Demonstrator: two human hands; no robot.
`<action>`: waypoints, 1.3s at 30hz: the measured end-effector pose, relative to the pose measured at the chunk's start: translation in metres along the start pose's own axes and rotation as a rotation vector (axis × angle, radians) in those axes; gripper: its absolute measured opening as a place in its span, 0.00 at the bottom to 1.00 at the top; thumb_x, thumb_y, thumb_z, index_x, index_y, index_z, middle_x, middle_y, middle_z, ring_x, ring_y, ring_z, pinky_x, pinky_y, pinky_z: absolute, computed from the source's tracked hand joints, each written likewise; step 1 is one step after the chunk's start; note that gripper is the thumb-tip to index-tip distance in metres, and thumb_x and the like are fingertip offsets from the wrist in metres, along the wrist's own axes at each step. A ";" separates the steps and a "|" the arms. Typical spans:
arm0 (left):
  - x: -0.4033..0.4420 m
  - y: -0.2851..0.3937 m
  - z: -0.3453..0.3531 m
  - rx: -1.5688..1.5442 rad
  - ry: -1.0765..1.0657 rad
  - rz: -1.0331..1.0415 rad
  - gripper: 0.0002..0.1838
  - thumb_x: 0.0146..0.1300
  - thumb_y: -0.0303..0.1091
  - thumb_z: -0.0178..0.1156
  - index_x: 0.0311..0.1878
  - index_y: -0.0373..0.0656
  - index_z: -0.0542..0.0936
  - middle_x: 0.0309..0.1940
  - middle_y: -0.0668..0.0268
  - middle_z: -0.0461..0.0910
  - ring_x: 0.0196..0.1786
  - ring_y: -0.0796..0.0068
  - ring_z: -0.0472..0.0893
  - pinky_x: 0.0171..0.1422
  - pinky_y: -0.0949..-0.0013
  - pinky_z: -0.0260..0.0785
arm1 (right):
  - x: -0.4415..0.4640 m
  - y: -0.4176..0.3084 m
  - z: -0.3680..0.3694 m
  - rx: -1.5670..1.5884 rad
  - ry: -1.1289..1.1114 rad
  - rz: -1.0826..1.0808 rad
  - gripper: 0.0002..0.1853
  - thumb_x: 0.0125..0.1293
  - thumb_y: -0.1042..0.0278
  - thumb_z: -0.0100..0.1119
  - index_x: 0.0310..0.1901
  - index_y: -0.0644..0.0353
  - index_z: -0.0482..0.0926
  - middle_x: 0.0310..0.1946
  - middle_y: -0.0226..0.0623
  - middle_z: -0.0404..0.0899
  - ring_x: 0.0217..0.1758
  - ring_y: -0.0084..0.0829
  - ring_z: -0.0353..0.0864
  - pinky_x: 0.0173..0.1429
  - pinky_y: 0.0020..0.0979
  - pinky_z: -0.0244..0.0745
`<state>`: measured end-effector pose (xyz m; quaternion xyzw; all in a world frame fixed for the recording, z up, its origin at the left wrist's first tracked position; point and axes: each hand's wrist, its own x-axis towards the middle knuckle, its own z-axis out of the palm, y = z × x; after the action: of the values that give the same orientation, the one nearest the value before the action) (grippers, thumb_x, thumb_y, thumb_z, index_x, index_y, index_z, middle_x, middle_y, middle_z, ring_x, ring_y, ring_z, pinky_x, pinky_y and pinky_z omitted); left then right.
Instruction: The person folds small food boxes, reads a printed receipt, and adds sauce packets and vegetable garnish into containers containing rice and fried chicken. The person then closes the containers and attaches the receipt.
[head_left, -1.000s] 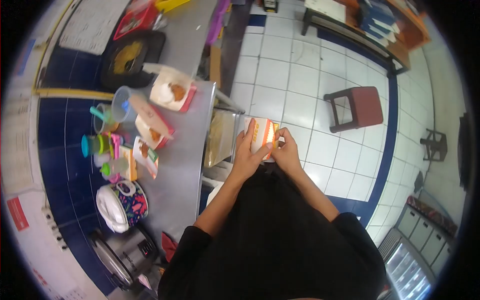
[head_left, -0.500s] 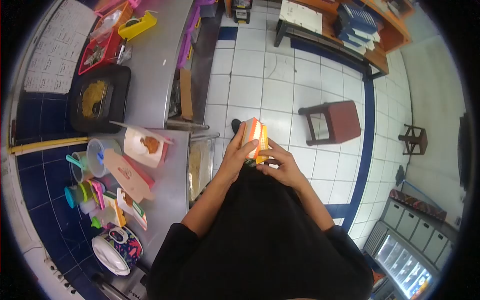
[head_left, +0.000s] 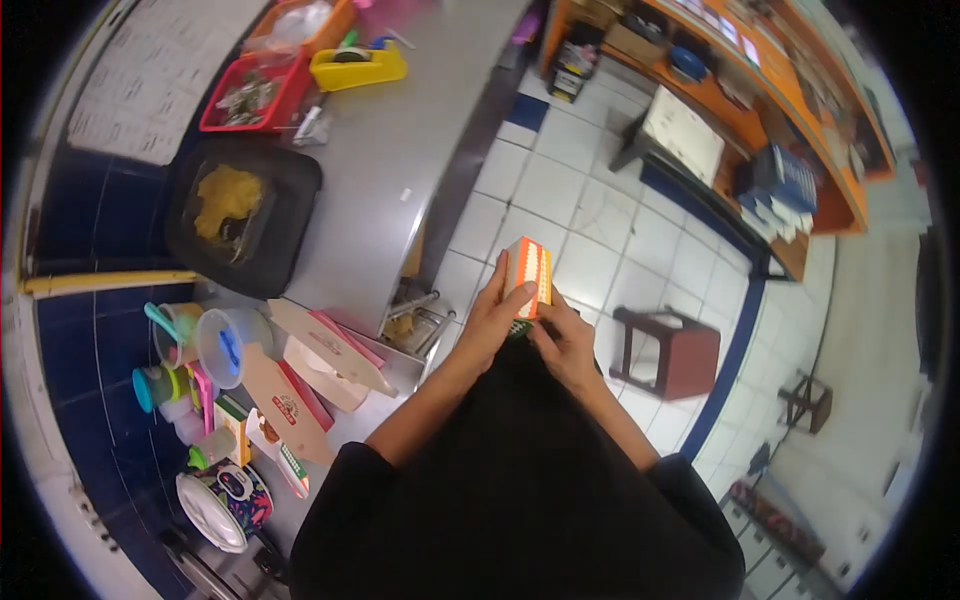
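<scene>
In front of my body is a small orange, white and yellow cardboard food box point(head_left: 530, 274). My left hand point(head_left: 490, 325) wraps around its left side, with the thumb across the front. The fingers of my right hand point(head_left: 566, 345) close on its lower right edge. A dark green patterned part shows at the lower end of the box. What is inside it cannot be seen. To the left on the steel counter point(head_left: 375, 170) stand two food boxes with raised brown lids, one lid point(head_left: 330, 345) behind the other lid point(head_left: 287, 405).
A black tub point(head_left: 290, 215) with yellowish food sits on the counter, beyond plastic containers point(head_left: 232, 345) and a patterned rice cooker point(head_left: 215, 505). Farther along are a red basket point(head_left: 255, 95) and a yellow tape dispenser point(head_left: 360, 68). On the tiled floor stands a brown stool point(head_left: 668, 350).
The view has swung toward the counter. The yellow side panel, which stood out from the box in my hands, now lies closer against it. Both hands keep their hold.
</scene>
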<state>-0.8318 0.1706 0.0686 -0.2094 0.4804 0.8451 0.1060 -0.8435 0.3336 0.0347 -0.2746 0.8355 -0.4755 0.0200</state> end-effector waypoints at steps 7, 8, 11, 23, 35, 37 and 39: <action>0.045 0.058 -0.037 1.436 0.109 0.581 0.53 0.54 0.63 0.72 0.75 0.37 0.68 0.75 0.35 0.55 0.74 0.29 0.57 0.77 0.28 0.44 | 0.144 0.058 -0.010 1.228 -0.423 0.805 0.35 0.79 0.36 0.45 0.75 0.49 0.54 0.65 0.51 0.74 0.62 0.41 0.82 0.64 0.43 0.79; 0.057 0.061 -0.039 1.431 0.132 0.564 0.53 0.54 0.63 0.72 0.75 0.37 0.68 0.75 0.35 0.55 0.74 0.29 0.57 0.77 0.28 0.44 | 0.165 0.075 -0.002 1.084 -0.460 0.727 0.37 0.79 0.42 0.51 0.78 0.53 0.51 0.64 0.44 0.75 0.64 0.34 0.79 0.65 0.37 0.77; 0.106 0.067 -0.044 1.493 0.412 0.672 0.58 0.61 0.64 0.67 0.81 0.37 0.51 0.79 0.39 0.53 0.79 0.34 0.55 0.79 0.30 0.44 | 0.242 0.062 0.001 0.884 -0.721 0.579 0.37 0.81 0.52 0.52 0.81 0.54 0.47 0.66 0.40 0.72 0.67 0.29 0.74 0.68 0.34 0.73; 0.301 0.164 -0.050 0.155 0.869 0.064 0.38 0.82 0.59 0.37 0.48 0.29 0.83 0.40 0.51 0.86 0.48 0.62 0.83 0.58 0.62 0.73 | 0.448 0.140 0.029 0.842 -0.752 0.515 0.32 0.81 0.63 0.52 0.79 0.55 0.49 0.67 0.42 0.67 0.70 0.31 0.69 0.71 0.34 0.69; 0.426 0.268 -0.197 -0.828 1.048 0.144 0.35 0.75 0.62 0.53 0.71 0.44 0.68 0.75 0.53 0.62 0.70 0.33 0.68 0.70 0.41 0.67 | 0.567 0.175 0.008 0.937 -0.532 0.583 0.34 0.78 0.62 0.58 0.77 0.59 0.53 0.64 0.43 0.71 0.65 0.30 0.75 0.66 0.32 0.74; 0.422 0.262 -0.199 -0.838 0.981 0.273 0.30 0.74 0.55 0.60 0.68 0.45 0.72 0.74 0.55 0.65 0.66 0.35 0.71 0.68 0.41 0.67 | 0.573 0.180 0.009 0.941 -0.551 0.581 0.33 0.78 0.62 0.57 0.77 0.59 0.53 0.64 0.42 0.72 0.65 0.30 0.75 0.67 0.32 0.74; 0.420 0.248 -0.172 -0.706 1.029 0.405 0.26 0.74 0.53 0.61 0.64 0.44 0.75 0.69 0.56 0.70 0.64 0.44 0.73 0.65 0.44 0.69 | 0.577 0.186 0.013 1.063 -0.561 0.661 0.29 0.79 0.62 0.57 0.74 0.58 0.57 0.64 0.41 0.72 0.65 0.30 0.76 0.65 0.34 0.76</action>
<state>-1.2566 -0.1140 -0.0106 -0.5144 0.1934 0.7473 -0.3735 -1.4110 0.1220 0.0092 -0.0709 0.4916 -0.7009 0.5119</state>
